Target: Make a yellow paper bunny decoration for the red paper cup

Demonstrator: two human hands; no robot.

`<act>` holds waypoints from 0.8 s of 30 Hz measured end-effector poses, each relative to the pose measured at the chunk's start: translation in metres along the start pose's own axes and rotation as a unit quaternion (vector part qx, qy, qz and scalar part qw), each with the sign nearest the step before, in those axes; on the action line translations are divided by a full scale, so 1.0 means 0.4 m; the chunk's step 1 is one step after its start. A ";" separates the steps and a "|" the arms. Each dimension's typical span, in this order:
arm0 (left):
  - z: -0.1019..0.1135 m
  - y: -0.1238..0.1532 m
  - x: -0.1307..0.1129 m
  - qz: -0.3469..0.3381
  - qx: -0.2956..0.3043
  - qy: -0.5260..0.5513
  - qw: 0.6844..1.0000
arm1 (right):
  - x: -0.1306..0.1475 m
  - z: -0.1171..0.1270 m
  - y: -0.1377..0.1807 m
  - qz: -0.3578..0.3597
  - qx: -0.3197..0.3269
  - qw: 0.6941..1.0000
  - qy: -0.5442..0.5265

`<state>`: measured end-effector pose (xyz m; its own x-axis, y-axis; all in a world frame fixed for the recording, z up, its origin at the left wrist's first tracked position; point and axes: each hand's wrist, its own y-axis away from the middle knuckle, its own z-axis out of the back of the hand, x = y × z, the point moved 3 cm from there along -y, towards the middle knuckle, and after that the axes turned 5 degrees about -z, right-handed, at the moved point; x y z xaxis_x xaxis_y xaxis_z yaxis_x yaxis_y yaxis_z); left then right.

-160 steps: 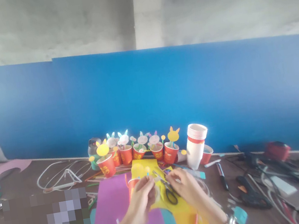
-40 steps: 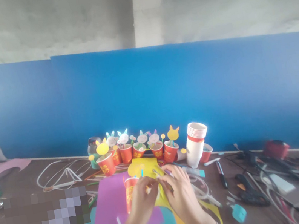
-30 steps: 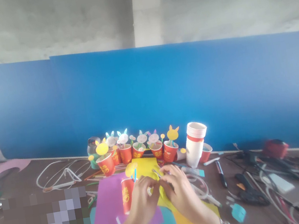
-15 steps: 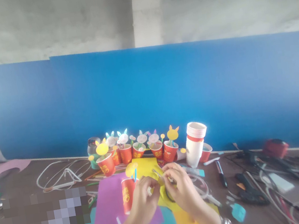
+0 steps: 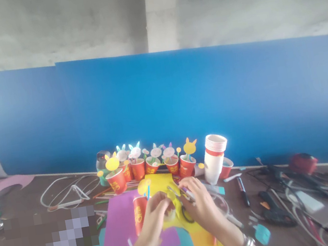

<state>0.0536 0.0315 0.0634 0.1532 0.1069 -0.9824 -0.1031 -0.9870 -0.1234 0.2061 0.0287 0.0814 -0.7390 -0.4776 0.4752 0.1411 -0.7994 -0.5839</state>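
Observation:
My left hand (image 5: 154, 217) and my right hand (image 5: 201, 207) meet over coloured sheets at the table's near middle. The left fingers are pinched on a small yellow paper piece (image 5: 172, 202). The right fingers are closed round a thin pale stick (image 5: 187, 194) with a purple tip. Black-handled scissors (image 5: 187, 216) lie under the right hand on a yellow sheet (image 5: 158, 181). Just left of my left hand, a red paper cup (image 5: 139, 216) with a blue straw and a yellow disc stands on a purple sheet (image 5: 120, 227).
A row of decorated red cups (image 5: 146, 167) lines the blue wall, with a stack of white cups (image 5: 216, 157) to their right. Cables, a marker (image 5: 242, 189) and dark tools (image 5: 275, 213) crowd the right side. A white cord (image 5: 65, 193) lies at left.
Both hands stay together over the yellow sheet. The right hand has shifted slightly right, so the scissors' handle shows. The red cup stands a bit further left than at first.

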 end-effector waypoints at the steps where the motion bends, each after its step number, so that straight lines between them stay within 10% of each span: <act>1: -0.001 0.000 0.004 0.017 -0.003 0.024 1.000 | 0.012 0.000 0.000 0.020 -0.002 1.000 -0.004; 12: 0.006 -0.005 0.019 0.256 0.058 0.058 0.963 | 0.057 0.006 0.015 0.106 0.040 0.993 -0.011; 16: 0.070 -0.043 -0.019 0.079 -0.020 -0.153 0.985 | 0.017 -0.006 0.001 -0.107 0.006 0.981 -0.165; 18: 0.121 -0.056 -0.056 -0.056 -0.084 -0.338 0.936 | -0.013 -0.017 -0.001 -0.245 0.013 0.934 -0.259; 21: 0.207 -0.064 -0.073 -0.004 -0.093 -0.524 0.847 | -0.035 -0.022 -0.002 -0.340 0.025 0.870 -0.357; 24: 0.263 -0.066 -0.071 0.037 -0.067 -0.502 0.861 | -0.036 -0.018 -0.004 -0.345 0.018 0.847 -0.405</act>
<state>-0.0515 0.0672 0.0798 -0.7835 0.0273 -0.6208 0.0478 -0.9934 -0.1041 0.2118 0.0395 0.0706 0.0378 0.0256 0.9990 -0.1081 -0.9937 0.0296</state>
